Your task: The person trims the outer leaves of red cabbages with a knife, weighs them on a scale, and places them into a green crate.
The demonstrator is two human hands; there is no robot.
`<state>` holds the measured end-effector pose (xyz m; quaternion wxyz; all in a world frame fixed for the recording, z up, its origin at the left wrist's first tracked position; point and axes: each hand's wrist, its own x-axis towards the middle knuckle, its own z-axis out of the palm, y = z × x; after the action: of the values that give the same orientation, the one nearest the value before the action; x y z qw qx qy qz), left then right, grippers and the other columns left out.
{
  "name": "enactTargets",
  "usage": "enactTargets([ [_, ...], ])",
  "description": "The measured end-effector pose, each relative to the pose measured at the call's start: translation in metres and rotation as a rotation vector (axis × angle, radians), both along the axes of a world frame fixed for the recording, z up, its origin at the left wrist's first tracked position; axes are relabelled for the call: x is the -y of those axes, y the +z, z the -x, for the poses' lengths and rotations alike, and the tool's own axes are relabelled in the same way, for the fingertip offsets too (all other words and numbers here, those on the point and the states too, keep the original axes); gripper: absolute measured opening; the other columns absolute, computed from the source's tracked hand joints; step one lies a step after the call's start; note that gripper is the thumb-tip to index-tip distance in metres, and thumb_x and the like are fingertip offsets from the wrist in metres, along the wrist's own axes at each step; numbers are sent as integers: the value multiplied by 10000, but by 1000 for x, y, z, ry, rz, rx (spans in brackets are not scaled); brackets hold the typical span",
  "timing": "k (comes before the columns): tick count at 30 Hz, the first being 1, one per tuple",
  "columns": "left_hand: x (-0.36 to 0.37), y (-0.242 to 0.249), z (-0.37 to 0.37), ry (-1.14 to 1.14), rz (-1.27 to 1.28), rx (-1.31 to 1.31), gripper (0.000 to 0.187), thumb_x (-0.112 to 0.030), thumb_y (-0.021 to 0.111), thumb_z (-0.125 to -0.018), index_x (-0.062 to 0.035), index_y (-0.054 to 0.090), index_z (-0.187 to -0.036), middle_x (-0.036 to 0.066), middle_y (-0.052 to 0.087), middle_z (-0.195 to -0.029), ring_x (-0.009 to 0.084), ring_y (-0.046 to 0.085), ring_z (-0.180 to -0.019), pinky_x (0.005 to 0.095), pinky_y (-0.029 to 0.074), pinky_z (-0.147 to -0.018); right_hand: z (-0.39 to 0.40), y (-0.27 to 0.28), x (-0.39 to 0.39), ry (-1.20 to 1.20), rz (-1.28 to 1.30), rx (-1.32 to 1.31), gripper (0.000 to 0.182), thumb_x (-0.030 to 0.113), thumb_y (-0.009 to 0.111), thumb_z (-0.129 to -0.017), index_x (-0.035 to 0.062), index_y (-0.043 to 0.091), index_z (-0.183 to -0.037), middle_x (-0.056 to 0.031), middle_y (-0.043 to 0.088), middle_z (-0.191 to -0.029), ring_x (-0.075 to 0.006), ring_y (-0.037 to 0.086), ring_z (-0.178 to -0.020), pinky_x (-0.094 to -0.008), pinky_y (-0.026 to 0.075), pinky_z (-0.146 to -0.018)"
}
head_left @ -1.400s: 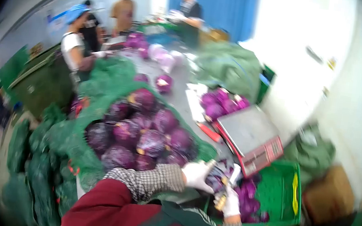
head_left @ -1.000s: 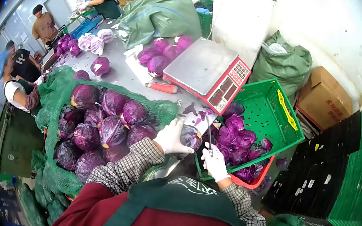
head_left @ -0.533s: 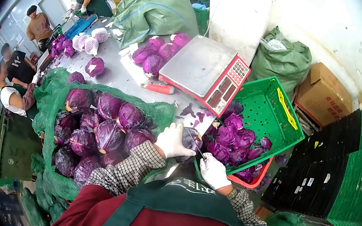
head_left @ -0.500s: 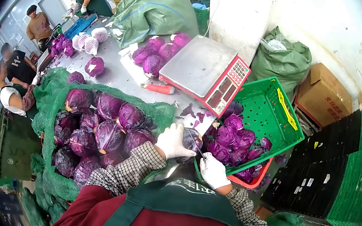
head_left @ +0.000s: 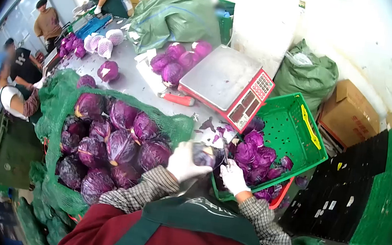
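My left hand (head_left: pixel 183 163), in a white glove, grips a red cabbage (head_left: pixel 203 154) at the table's near edge. The cabbage is blurred, its pale cut stem end turned up toward me. Just right of it my right hand (head_left: pixel 234 178), also gloved, is closed on a knife, whose blade can barely be made out now. Below and beyond that hand, a green crate (head_left: pixel 298 136) holds trimmed purple cabbages (head_left: pixel 253 152) and loose leaves. To the left, a green net sack (head_left: pixel 55 104) lies open, full of whole red cabbages (head_left: pixel 122 146).
A scale (head_left: pixel 226 79) stands behind the crate. A red-handled tool (head_left: pixel 177 99) lies before several peeled cabbages (head_left: pixel 171 73). Netted white-wrapped produce (head_left: pixel 104 47) sits farther back. Black and green stacked crates (head_left: pixel 340 191) rise at right. Several people work at far left.
The cabbage has turned so its stem end faces up. The knife blade, plain against the cabbage before, is now mostly lost from sight. The whole view has shifted slightly.
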<state>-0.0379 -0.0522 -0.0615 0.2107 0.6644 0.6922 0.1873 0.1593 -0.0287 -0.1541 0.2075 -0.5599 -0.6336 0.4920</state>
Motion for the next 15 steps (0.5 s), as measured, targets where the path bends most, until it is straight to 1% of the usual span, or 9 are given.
enactTargets([
  [1, 0, -9, 10, 69, -33, 74, 980, -529, 802, -565, 9, 409, -1284, 223, 484, -1176, 358, 512, -1107, 414, 459, -932, 1, 15, 9, -184, 272, -330, 299, 243, 562, -935, 32, 510, -1141, -29, 581, -680, -90, 490, -427, -245, 394, -384],
  [3, 4, -12, 10, 1, -44, 57, 1003, -534, 801, -570, 10, 391, -1307, 217, 468, -1222, 358, 489, -1148, 410, 439, -961, 11, 30, 11, -139, 351, -564, 316, 249, 577, -931, 33, 515, -1153, -21, 563, -660, -89, 486, -412, -246, 381, -369],
  [4, 7, -17, 5, -16, -100, 44, 1035, -504, 824, -558, 63, 373, -1297, 248, 453, -1228, 363, 458, -1179, 402, 388, -1017, 19, 45, 10, -121, 264, -516, 363, 259, 608, -914, 27, 518, -1178, -8, 545, -646, -79, 484, -420, -236, 378, -373],
  [5, 11, -23, 0, 10, -212, 35, 989, -479, 822, -582, 49, 376, -1289, 247, 438, -1236, 373, 448, -1177, 412, 384, -1015, 23, 38, 10, -102, 140, -461, 432, 253, 625, -901, 26, 504, -1248, 6, 531, -646, -65, 468, -424, -224, 368, -379],
  [7, 15, -29, 0, 7, -296, 156, 936, -446, 814, -615, 42, 377, -1284, 245, 435, -1231, 381, 451, -1162, 420, 383, -1010, 19, 42, 2, -62, 16, -267, 537, 282, 639, -878, 14, 478, -1315, -118, 655, -944, -156, 631, -716, -293, 525, -649],
  [11, 17, -6, 10, -55, -131, 119, 724, -381, 763, -683, 14, 469, -1214, 232, 512, -1149, 369, 505, -1110, 412, 424, -958, 12, 60, -9, 41, 133, -391, 414, 171, 591, -906, 62, 518, -1298, -31, 665, -1012, -79, 584, -683, -227, 466, -570],
  [12, 15, -7, 17, -73, -97, 117, 698, -363, 757, -689, 8, 482, -1212, 228, 526, -1129, 365, 530, -1075, 404, 436, -942, 14, 52, -11, 45, 32, -449, 368, 160, 585, -904, 91, 555, -1264, 16, 665, -923, -42, 475, -528, -211, 371, -451],
  [14, 18, 3, 26, -153, -19, 67, 651, -356, 732, -718, 11, 495, -1201, 218, 534, -1127, 353, 550, -1055, 382, 457, -912, 8, 35, -10, 76, 22, -366, 393, 146, 592, -891, 60, 531, -1270, -21, 639, -824, -79, 471, -447, -242, 378, -414],
  [15, 20, 1, 30, -175, -71, 43, 529, -306, 688, -755, -1, 524, -1155, 189, 572, -1070, 331, 579, -1012, 379, 473, -886, 11, 39, -6, 54, -71, -360, 397, 146, 586, -892, 31, 511, -1264, -43, 609, -747, -95, 469, -419, -259, 376, -397],
])
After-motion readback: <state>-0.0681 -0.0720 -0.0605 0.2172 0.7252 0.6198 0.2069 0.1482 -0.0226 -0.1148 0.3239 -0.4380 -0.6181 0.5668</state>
